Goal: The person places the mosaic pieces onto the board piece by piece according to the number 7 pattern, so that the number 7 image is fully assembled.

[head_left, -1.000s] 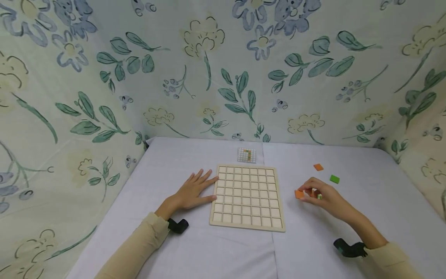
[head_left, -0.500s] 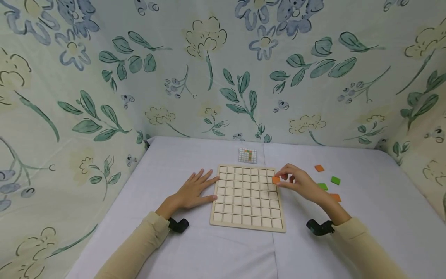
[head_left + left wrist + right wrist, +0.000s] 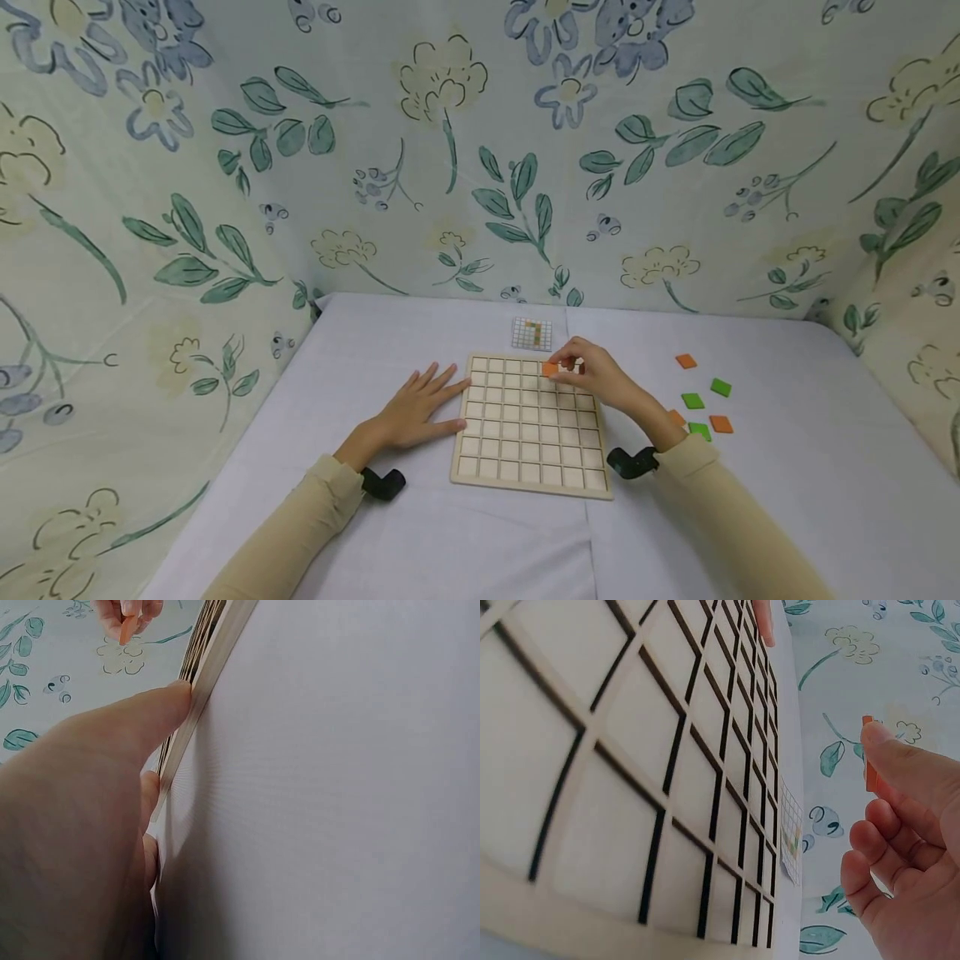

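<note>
A square wooden grid board [image 3: 531,490] with rows of shallow cells lies on the white-covered table. My left hand [image 3: 418,412] is spread flat at its left edge, thumb and fingertips touching the frame, as the left wrist view also shows. Between thumb and forefinger, my right hand [image 3: 600,375] pinches an orange square tile [image 3: 550,369] above the board's far rows. In the right wrist view the orange tile [image 3: 869,754] is seen nearly edge-on, held up off the board, with the other fingers curled below it.
Several loose green and orange tiles lie right of the board, among them a green tile [image 3: 721,387] and an orange tile [image 3: 686,361]. One orange tile is partly hidden by the right wrist. A small printed grid card [image 3: 532,333] lies behind the board. Floral cloth [image 3: 450,167] hangs around the table.
My right hand has carried the orange tile leftward from the loose tiles to over the board's far rows. Tiles it had covered now show. My left hand has stayed in place.
</note>
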Tool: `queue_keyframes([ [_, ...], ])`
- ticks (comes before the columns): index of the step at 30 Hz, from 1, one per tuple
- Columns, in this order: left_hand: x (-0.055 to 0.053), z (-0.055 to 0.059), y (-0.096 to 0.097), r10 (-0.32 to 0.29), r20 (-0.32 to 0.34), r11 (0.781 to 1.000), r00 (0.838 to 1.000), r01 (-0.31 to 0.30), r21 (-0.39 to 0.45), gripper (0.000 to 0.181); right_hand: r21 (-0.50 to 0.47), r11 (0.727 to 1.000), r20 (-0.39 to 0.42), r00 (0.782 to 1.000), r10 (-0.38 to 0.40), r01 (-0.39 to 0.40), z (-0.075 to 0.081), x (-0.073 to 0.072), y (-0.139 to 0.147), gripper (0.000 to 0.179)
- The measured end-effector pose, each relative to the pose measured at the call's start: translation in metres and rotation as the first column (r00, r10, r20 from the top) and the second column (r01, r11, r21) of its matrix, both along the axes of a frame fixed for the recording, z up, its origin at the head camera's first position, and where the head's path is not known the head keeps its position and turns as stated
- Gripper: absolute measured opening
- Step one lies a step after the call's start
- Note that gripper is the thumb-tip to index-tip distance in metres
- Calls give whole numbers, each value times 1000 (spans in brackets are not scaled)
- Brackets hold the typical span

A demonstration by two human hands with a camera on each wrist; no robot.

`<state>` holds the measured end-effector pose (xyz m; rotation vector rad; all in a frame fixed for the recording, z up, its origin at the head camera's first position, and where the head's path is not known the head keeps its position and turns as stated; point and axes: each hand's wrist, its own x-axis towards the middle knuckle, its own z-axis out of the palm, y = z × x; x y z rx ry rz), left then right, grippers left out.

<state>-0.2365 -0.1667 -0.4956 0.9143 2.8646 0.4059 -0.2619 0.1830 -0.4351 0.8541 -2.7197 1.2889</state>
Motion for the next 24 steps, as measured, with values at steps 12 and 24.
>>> queue_keyframes([
  [12,1,0,-1,-8,-20,1000,1000,8,4,77,-6,1000,59,998,-21,22,-6,-6,-34,25],
  [24,1,2,-1,-5,-9,1000,1000,5,5,77,7,999,156,987,-40,40,-15,-14,-54,26],
])
